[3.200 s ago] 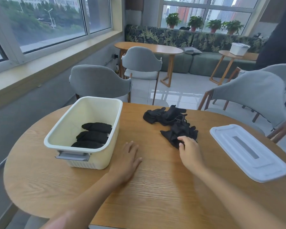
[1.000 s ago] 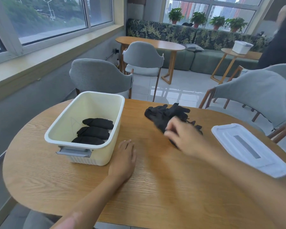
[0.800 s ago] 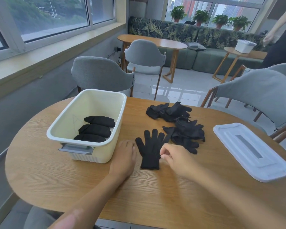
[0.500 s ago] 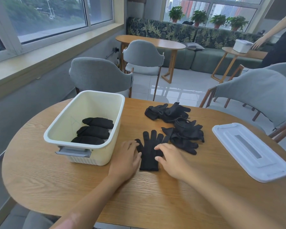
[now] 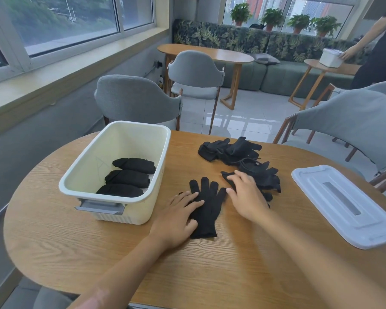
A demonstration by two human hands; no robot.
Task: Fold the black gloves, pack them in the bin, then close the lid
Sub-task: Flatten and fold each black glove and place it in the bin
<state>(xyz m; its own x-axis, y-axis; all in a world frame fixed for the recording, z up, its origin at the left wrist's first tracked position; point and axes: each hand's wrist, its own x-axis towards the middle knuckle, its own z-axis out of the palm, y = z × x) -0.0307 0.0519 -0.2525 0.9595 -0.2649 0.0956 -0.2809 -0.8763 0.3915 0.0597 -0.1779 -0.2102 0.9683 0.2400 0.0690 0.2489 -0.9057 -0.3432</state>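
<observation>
Flat glove (image 5: 206, 210) on table (image 5: 210, 275), long axis near-to-far, between both hands
Left hand (image 5: 178, 219) pressing its left edge, fingers straight; right hand (image 5: 246, 197) nearer the loose pile (image 5: 259, 175), fingers spread, resting there; bin (image 5: 143, 139) left

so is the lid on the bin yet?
No, the lid lies flat on the table at the right, apart from the open bin.
</observation>
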